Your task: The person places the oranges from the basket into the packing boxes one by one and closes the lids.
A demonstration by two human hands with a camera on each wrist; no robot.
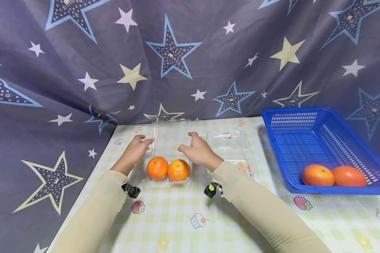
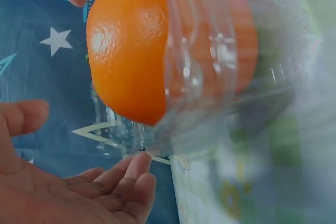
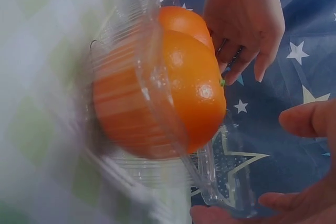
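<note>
A clear plastic clamshell box (image 1: pixel 168 182) lies on the table with its lid (image 1: pixel 172 135) folded back behind it. Two oranges, a left one (image 1: pixel 157 168) and a right one (image 1: pixel 178 170), sit side by side in its base. My left hand (image 1: pixel 137 149) is at the lid's left side, thumb apart from relaxed fingers; in the left wrist view that hand (image 2: pixel 79 192) has its fingertips right at the clear plastic. Opposite it, my right hand (image 1: pixel 198 149) reaches to the lid's right side. The right wrist view has this hand (image 3: pixel 304 182) with thumb and fingers spread beside the lid.
Right of the box lies a second clear box (image 1: pixel 251 158), its lid (image 1: pixel 227 135) also folded back. Further right stands a blue basket (image 1: pixel 273 151) holding two more oranges, one left (image 1: pixel 317 175) and one right (image 1: pixel 349 176). A star-patterned curtain (image 1: pixel 183 95) hangs behind the table.
</note>
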